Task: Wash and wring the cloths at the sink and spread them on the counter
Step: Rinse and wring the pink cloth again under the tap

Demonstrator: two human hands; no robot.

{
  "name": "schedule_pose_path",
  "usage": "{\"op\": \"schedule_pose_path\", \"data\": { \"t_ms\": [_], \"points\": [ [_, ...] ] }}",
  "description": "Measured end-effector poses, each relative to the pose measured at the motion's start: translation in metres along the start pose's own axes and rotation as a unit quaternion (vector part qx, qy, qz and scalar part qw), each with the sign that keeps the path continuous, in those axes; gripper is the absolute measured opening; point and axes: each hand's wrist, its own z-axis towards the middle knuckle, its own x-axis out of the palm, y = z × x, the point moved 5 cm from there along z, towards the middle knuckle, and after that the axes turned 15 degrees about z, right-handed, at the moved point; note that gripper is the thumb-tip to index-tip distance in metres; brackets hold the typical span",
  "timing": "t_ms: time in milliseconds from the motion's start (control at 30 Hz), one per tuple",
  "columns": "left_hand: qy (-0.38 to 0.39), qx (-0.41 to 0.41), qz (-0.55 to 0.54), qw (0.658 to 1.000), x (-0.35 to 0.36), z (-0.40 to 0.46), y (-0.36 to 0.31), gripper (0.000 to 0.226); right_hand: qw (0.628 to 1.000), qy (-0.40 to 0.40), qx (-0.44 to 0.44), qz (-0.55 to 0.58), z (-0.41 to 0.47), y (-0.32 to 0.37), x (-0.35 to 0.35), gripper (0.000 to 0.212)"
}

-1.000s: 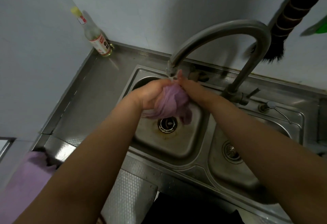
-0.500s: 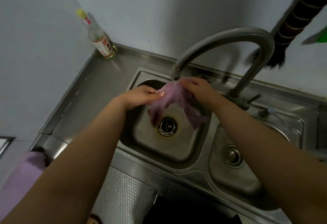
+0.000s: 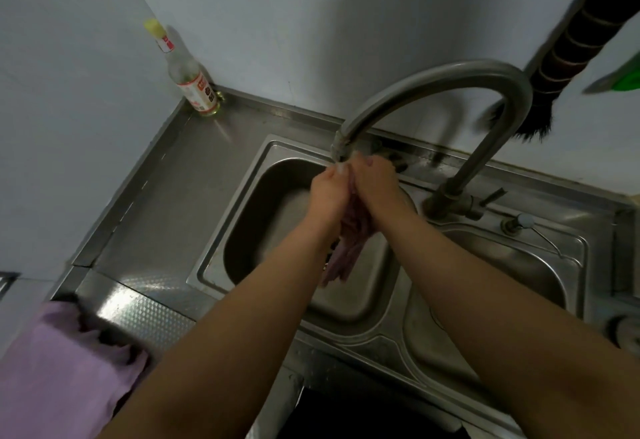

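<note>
Both hands are clamping the purple cloth (image 3: 349,230) between them under the faucet (image 3: 450,82) spout, over the left basin of the sink (image 3: 242,203): left hand (image 3: 329,192), right hand (image 3: 375,182). A second purple cloth (image 3: 59,366) is lying at the counter's (image 3: 166,196) front-left corner.

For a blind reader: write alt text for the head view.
Left hand and right hand press a purple cloth between them under the faucet, over the left sink basin. Another purple cloth lies on the counter; a bottle stands in the corner.
</note>
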Motion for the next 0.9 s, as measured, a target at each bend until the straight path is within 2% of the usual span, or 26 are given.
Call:
{"op": "schedule_pose_path", "data": {
  "t_ms": [100, 167, 200, 233, 300, 367, 400, 467, 500, 533, 600, 667, 700, 767, 833, 900],
  "points": [
    [-0.04, -0.087, -0.038, 0.995, -0.015, 0.006, 0.006, 0.026, 0.997, 0.046, -0.062, -0.018, -0.024, 0.003, 0.02, 0.044],
    [-0.01, -0.091, -0.028, 0.995, -0.007, 0.003, 0.009, 0.023, 0.996, -0.01, -0.079, -0.027, -0.018, 0.001, 0.015, 0.043],
    [0.026, -0.082, 0.005, 0.996, 0.001, -0.002, 0.008, 0.021, 0.997, -0.028, -0.068, -0.024, -0.009, 0.001, 0.007, 0.041],
    [0.03, -0.074, 0.038, 0.996, 0.006, -0.004, 0.008, 0.023, 0.999, -0.035, -0.033, -0.007, -0.002, -0.001, 0.001, 0.039],
    [0.016, -0.097, 0.01, 0.995, 0.001, -0.007, 0.004, 0.033, 0.999, 0.021, -0.012, -0.031, -0.006, -0.005, 0.006, 0.039],
    [-0.007, -0.142, -0.028, 0.99, -0.013, 0.0, 0.006, 0.038, 0.996, 0.056, -0.037, -0.052, -0.023, -0.002, 0.016, 0.044],
    [0.012, -0.156, -0.043, 0.987, -0.014, 0.0, 0.006, 0.04, 0.995, 0.065, -0.052, -0.049, -0.029, -0.001, 0.021, 0.045],
    [0.076, -0.161, -0.064, 0.982, -0.011, -0.006, 0.003, 0.043, 0.989, 0.028, -0.113, -0.087, -0.022, 0.007, 0.015, 0.04],
    [0.112, -0.156, -0.076, 0.978, -0.007, -0.011, 0.001, 0.042, 0.986, 0.0, -0.131, -0.099, -0.012, 0.008, 0.007, 0.037],
    [0.137, -0.144, -0.075, 0.977, -0.004, -0.013, -0.001, 0.041, 0.992, -0.011, -0.1, -0.079, -0.001, 0.007, -0.001, 0.036],
    [0.176, -0.116, -0.062, 0.975, -0.008, -0.013, -0.006, 0.038, 0.998, 0.032, -0.04, -0.042, 0.002, 0.005, -0.007, 0.031],
    [0.198, -0.078, -0.037, 0.976, -0.02, -0.008, -0.01, 0.031, 0.996, 0.083, -0.025, 0.009, 0.0, 0.007, -0.007, 0.015],
    [0.213, -0.054, -0.002, 0.975, -0.025, -0.006, -0.011, 0.026, 0.993, 0.109, -0.015, 0.039, -0.003, 0.01, -0.006, 0.015],
    [0.246, 0.003, 0.101, 0.964, -0.036, -0.004, -0.016, 0.021, 0.985, 0.164, 0.007, 0.044, -0.006, 0.014, -0.005, 0.033],
    [0.258, 0.057, 0.214, 0.94, -0.042, -0.005, -0.026, 0.028, 0.97, 0.237, 0.02, -0.047, -0.012, 0.009, -0.006, 0.048],
    [0.229, 0.111, 0.322, 0.912, -0.046, -0.006, -0.038, 0.023, 0.955, 0.282, 0.026, -0.087, -0.017, 0.005, -0.008, 0.047]
  ]
}}
